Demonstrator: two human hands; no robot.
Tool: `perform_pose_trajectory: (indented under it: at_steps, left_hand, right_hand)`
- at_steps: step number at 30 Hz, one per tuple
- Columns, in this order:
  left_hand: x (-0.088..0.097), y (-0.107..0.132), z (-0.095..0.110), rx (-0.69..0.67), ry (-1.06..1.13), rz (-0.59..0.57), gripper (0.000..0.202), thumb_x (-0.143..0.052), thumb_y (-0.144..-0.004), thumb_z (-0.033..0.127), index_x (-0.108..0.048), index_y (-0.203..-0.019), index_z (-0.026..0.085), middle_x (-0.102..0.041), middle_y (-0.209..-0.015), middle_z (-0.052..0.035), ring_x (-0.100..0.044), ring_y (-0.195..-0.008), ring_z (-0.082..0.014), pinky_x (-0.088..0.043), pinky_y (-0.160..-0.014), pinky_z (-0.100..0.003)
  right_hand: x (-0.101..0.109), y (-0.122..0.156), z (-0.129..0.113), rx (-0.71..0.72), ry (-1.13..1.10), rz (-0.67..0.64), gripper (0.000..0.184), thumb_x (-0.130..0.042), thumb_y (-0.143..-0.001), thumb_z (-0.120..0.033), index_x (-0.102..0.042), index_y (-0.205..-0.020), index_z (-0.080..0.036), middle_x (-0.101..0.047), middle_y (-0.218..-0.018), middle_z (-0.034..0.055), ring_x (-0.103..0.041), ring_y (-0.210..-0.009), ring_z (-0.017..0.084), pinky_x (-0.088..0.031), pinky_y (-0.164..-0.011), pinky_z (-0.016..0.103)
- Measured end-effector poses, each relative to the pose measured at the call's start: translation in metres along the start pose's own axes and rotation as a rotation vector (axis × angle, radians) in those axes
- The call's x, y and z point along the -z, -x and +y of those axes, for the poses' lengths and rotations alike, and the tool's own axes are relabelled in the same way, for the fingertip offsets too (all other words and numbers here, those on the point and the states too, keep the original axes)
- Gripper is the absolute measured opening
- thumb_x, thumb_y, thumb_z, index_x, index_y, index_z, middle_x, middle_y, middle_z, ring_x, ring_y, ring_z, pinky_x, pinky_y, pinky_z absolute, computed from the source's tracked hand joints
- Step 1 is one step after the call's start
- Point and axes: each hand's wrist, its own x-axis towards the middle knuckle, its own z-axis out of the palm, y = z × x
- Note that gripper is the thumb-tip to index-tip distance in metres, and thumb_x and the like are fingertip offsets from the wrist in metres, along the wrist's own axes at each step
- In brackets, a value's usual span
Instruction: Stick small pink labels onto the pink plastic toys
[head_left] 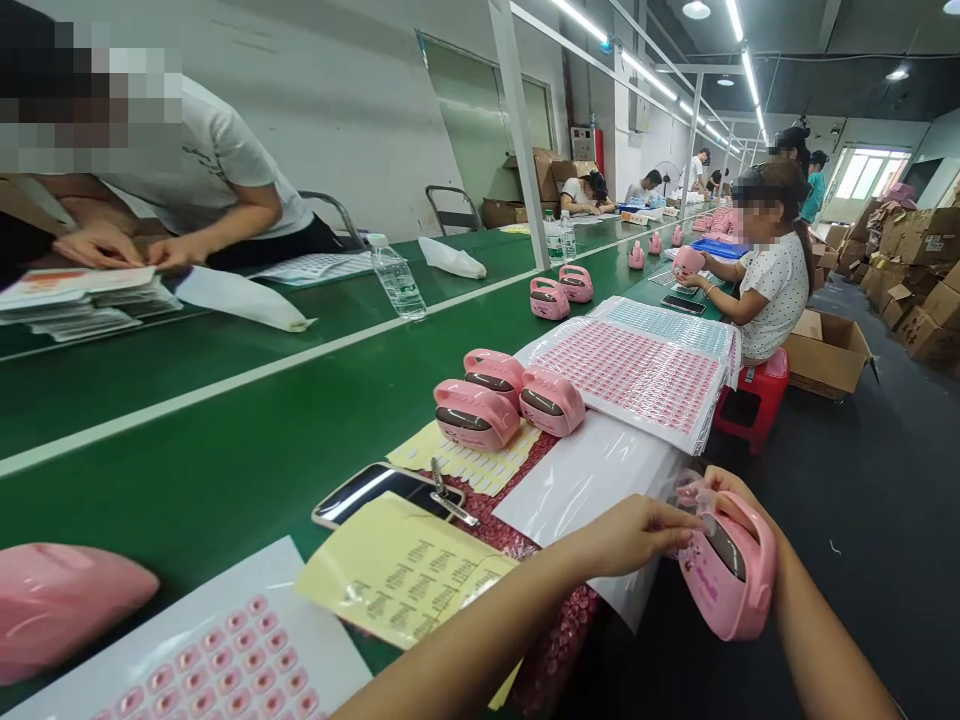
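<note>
Factory workshop | long green worktable — seated workers | stacked cartons — strip lights

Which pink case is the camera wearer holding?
The lower-right case, in the right hand; three others cluster untouched, another is in a co-worker's hands.

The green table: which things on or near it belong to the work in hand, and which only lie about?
Likely for the work:
pink handled case, in the right hand, left hand at it
pink sticker sheet
yellow label sheet

Probably unrelated:
smartphone
nail clipper
nearest water bottle
</note>
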Motion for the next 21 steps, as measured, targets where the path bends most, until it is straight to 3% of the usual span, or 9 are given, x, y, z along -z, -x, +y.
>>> perform_pose_trajectory:
  at_steps: [4, 6, 8, 11, 14, 16, 18, 21]
  left_hand:
    - [0.002, 0.012, -0.006, 0.029, -0.444, 0.046, 0.045, -0.068, -0.075, 0.027, -0.062, -0.119, 0.023, -0.069, -0.11, -0.0076, -0.063, -0.098, -0.0256, -0.044, -0.085, -0.033]
    - [-0.002, 0.013, -0.01, 0.054, -0.609, 0.068, 0.033, -0.063, -0.077, 0.02, -0.067, -0.11, 0.017, -0.07, -0.102, -0.0121, -0.064, -0.092, -0.0278, -0.046, -0.08, -0.034]
    - [-0.014, 0.013, -0.012, 0.044, -0.613, 0.055, 0.023, -0.053, -0.084, 0.019, -0.071, -0.097, 0.014, -0.071, -0.094, -0.0136, -0.065, -0.084, -0.0265, -0.046, -0.075, -0.033]
    - [-0.045, 0.006, -0.011, -0.026, -0.591, -0.024, 0.023, -0.053, -0.087, 0.03, -0.071, -0.097, 0.02, -0.073, -0.089, -0.0087, -0.066, -0.081, -0.0233, -0.046, -0.072, -0.029]
    - [-0.079, -0.006, -0.012, -0.07, -0.555, -0.06, 0.022, -0.053, -0.087, 0.028, -0.071, -0.097, 0.023, -0.074, -0.085, -0.0058, -0.067, -0.083, -0.023, -0.045, -0.078, -0.031]
    - [-0.097, -0.013, -0.013, -0.075, -0.514, -0.041, 0.025, -0.047, -0.089, 0.029, -0.071, -0.096, 0.025, -0.074, -0.082, -0.0036, -0.067, -0.08, -0.0213, -0.046, -0.075, -0.029]
    - [-0.106, -0.015, -0.012, -0.092, -0.475, -0.02, 0.028, -0.043, -0.091, 0.033, -0.071, -0.097, 0.028, -0.075, -0.081, -0.0011, -0.068, -0.077, -0.0193, -0.046, -0.069, -0.026]
    - [-0.101, -0.008, -0.005, -0.077, -0.322, 0.035, 0.033, -0.044, -0.09, 0.042, -0.072, -0.091, 0.026, -0.074, -0.079, -0.0022, -0.067, -0.075, -0.02, -0.046, -0.067, -0.026]
  right_hand:
    - [0.021, 0.044, -0.002, 0.009, 0.099, 0.179, 0.025, -0.079, -0.058, -0.038, -0.06, -0.058, -0.021, -0.071, -0.073, 0.0047, -0.062, -0.069, 0.02, -0.046, -0.063, 0.03]
    - [0.033, 0.068, -0.003, -0.007, 0.106, 0.324, 0.024, -0.078, -0.059, -0.039, -0.061, -0.06, -0.021, -0.072, -0.076, 0.0044, -0.063, -0.072, 0.021, -0.046, -0.064, 0.03]
    - [0.043, 0.09, -0.004, -0.04, 0.089, 0.425, 0.023, -0.077, -0.059, -0.036, -0.061, -0.062, -0.022, -0.072, -0.083, 0.0042, -0.065, -0.078, 0.023, -0.047, -0.066, 0.03]
    - [0.055, 0.112, -0.01, -0.051, 0.061, 0.52, 0.023, -0.08, -0.054, -0.03, -0.058, -0.058, -0.022, -0.072, -0.086, 0.0041, -0.065, -0.086, 0.025, -0.049, -0.07, 0.031]
    - [0.066, 0.121, -0.016, -0.014, 0.042, 0.592, 0.025, -0.081, -0.051, -0.027, -0.057, -0.055, -0.022, -0.073, -0.082, 0.0035, -0.067, -0.081, 0.024, -0.05, -0.065, 0.03]
    - [0.073, 0.123, -0.019, 0.008, 0.053, 0.621, 0.023, -0.081, -0.052, -0.027, -0.058, -0.056, -0.022, -0.073, -0.083, 0.0036, -0.067, -0.077, 0.023, -0.05, -0.062, 0.029]
    - [0.077, 0.124, -0.021, 0.022, 0.073, 0.64, 0.022, -0.081, -0.052, -0.028, -0.06, -0.058, -0.021, -0.074, -0.087, 0.0046, -0.068, -0.079, 0.023, -0.051, -0.064, 0.03]
    - [0.073, 0.121, -0.03, 0.063, 0.119, 0.644, 0.022, -0.081, -0.053, -0.029, -0.061, -0.058, -0.021, -0.073, -0.092, 0.0065, -0.067, -0.088, 0.026, -0.051, -0.068, 0.032]
